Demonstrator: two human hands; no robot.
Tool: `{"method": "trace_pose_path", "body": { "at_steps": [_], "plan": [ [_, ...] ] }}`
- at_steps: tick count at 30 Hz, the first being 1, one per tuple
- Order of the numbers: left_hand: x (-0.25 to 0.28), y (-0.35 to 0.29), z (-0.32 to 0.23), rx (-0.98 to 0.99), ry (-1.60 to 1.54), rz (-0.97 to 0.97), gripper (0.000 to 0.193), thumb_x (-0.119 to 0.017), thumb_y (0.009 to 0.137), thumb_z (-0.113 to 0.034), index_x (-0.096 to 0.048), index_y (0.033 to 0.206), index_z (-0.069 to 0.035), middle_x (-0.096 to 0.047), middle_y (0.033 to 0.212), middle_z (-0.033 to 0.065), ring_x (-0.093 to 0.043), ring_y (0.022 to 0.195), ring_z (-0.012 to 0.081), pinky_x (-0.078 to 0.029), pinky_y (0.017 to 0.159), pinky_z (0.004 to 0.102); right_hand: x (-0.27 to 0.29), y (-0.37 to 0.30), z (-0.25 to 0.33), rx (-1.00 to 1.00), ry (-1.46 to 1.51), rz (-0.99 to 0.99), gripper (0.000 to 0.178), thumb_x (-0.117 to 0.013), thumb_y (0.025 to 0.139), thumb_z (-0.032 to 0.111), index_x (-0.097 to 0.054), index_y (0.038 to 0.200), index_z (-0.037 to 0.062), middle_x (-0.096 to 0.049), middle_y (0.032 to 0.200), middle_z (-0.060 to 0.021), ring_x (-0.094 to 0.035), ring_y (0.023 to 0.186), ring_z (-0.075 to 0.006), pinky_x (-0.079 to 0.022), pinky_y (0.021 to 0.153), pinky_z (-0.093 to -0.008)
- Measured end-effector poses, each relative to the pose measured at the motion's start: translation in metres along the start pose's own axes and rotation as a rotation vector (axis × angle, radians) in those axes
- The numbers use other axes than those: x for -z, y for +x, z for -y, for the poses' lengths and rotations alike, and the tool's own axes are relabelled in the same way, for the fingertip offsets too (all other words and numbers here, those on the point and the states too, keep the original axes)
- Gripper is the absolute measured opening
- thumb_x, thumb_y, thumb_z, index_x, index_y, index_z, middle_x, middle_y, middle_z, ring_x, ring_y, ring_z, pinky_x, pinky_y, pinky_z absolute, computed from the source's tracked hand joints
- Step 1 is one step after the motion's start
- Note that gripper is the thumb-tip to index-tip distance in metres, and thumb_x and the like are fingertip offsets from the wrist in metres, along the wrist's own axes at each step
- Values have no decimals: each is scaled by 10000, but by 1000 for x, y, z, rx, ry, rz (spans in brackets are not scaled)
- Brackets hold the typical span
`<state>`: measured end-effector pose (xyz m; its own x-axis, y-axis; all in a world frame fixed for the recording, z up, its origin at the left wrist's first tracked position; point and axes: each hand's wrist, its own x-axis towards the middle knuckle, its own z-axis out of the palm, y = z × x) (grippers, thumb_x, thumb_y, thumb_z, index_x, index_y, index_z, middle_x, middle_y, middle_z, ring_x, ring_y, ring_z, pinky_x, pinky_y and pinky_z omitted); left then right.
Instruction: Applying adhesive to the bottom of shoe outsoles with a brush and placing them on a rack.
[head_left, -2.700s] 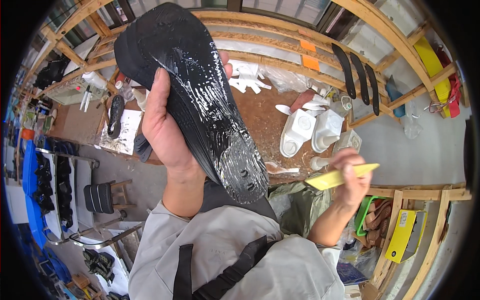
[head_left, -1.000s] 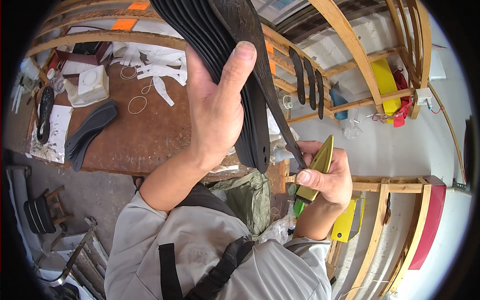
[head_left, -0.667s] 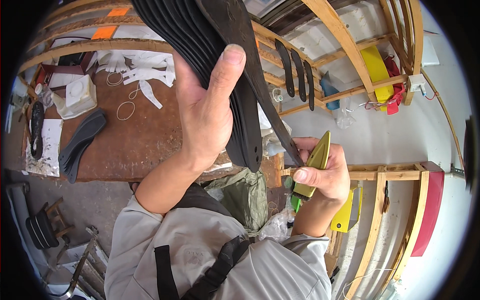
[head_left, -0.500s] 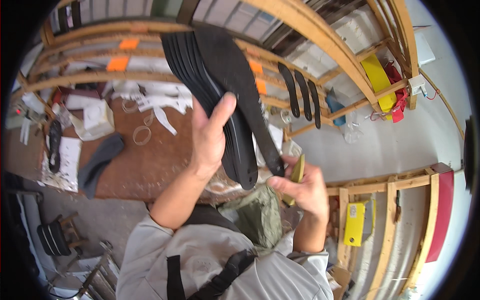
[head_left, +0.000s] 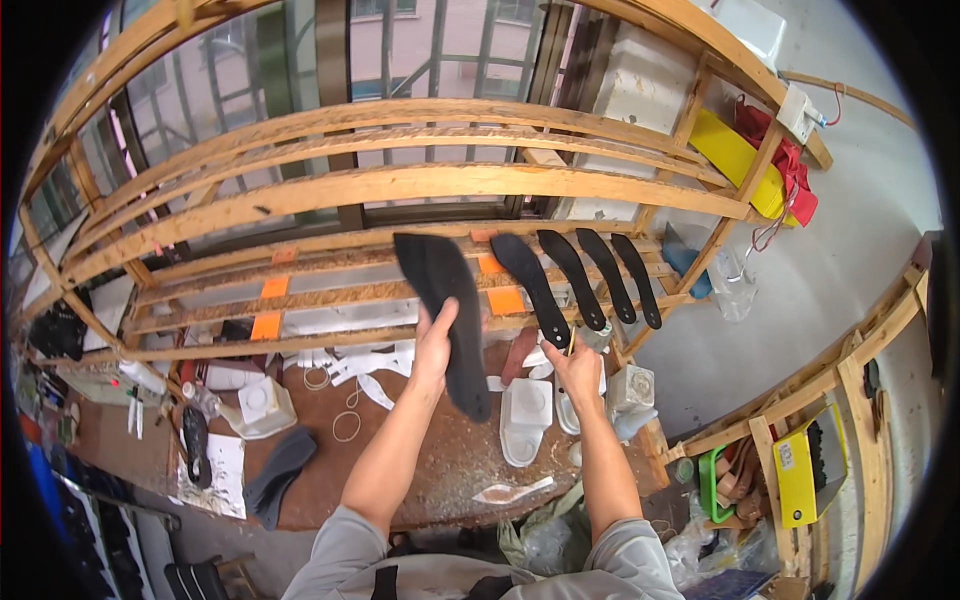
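Observation:
My left hand (head_left: 436, 345) is closed round a stack of black shoe insoles (head_left: 462, 365), thumb on top, held upright above the bench. My right hand (head_left: 577, 372) pinches the narrow lower end of a single black insole (head_left: 527, 280), whose wide end leans on the wooden slat rack (head_left: 400, 345). A thin yellowish tool (head_left: 571, 341) also sticks up from the fingers of my right hand; its kind is unclear. To the right of that insole, three more black insoles (head_left: 573, 277) rest side by side across the slats.
Orange squares (head_left: 266, 326) mark the slats. On the brown bench (head_left: 400, 470) lie white cut scraps (head_left: 372, 360), white blocks (head_left: 527, 420) and a dark grey insole-shaped piece (head_left: 280, 475). A yellow box (head_left: 800, 470) and a green basket (head_left: 715, 485) stand at right.
Both hands have reached forward to the rack. The single insole has moved from beside the stack onto the slats, left of the other three. The view has shifted, showing more of the rack.

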<state>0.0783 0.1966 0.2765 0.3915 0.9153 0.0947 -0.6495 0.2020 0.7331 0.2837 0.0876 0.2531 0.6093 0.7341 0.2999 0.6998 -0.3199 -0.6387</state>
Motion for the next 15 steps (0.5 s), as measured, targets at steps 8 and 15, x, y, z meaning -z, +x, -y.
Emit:
{"method": "trace_pose_path", "body": {
  "at_steps": [8, 15],
  "plan": [
    [60, -83, -10, 228, -208, 33, 481, -449, 953, -304, -370, 1278, 42, -533, 1170, 210, -582, 1034, 389, -531, 844, 481, -22, 6, -11, -45, -124, -3, 669, -741, 701, 472, -608, 1118, -34, -655, 816, -249, -650, 772, -393, -510, 676, -411],
    [89, -140, 11, 572, -262, -94, 563, -472, 936, -368, -378, 1285, 63, -536, 1166, 269, -580, 1045, 406, -530, 853, 451, -24, -111, -135, -495, 838, 262, 226, -639, 884, 194, -663, 951, -20, -661, 793, -61, -619, 728, -93, -511, 611, -233]
  ]
}}
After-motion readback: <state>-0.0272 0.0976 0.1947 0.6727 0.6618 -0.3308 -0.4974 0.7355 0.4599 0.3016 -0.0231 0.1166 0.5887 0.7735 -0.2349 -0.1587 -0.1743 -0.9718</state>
